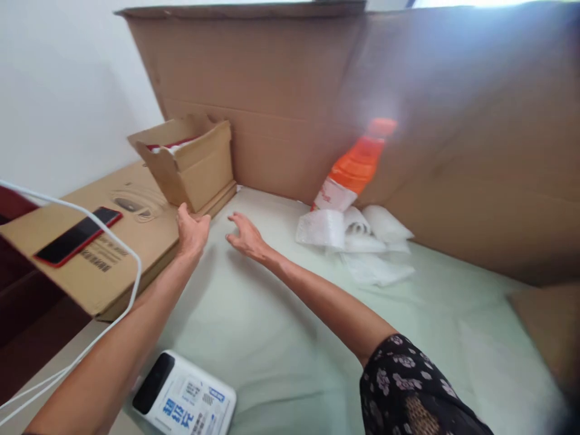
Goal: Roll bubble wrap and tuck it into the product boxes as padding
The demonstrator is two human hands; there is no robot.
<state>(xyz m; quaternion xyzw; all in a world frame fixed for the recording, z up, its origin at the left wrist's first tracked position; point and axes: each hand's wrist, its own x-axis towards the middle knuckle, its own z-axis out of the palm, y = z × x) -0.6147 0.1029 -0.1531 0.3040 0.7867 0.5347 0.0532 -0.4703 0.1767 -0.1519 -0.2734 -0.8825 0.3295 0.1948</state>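
- I see my left hand [193, 229] stretched forward with its fingers spread wide and holding nothing; it sits at the near edge of the flat cardboard box [113, 241], just below the small open carton [190, 160].
- The small open carton stands on the far corner of the flat cardboard box, hard against the tall cardboard sheet [317, 103] behind it. Its flaps are up and something white with a red edge shows inside; I cannot tell what.
- The carton is just beyond my left hand, up and slightly to the left of the fingertips; whether the hand touches the carton's base I cannot tell.
- My right hand [247, 237] reaches alongside, palm down, fingers loosely open and empty, hovering low over the pale green surface [281, 338] near its far left corner. The carton lies to the left of and beyond it, apart from the fingers.
- A red-edged phone [78, 236] lies face up on the near end of the flat cardboard box, with a white cable [131, 284] looping past it.
- Towards the far edge of the surface, white bubble-wrap packets [357, 241] lie in a heap, and an orange and white bottle [356, 166] leans on the cardboard sheet above them.
- At the near left edge lies a white power bank [183, 396] with blue print.
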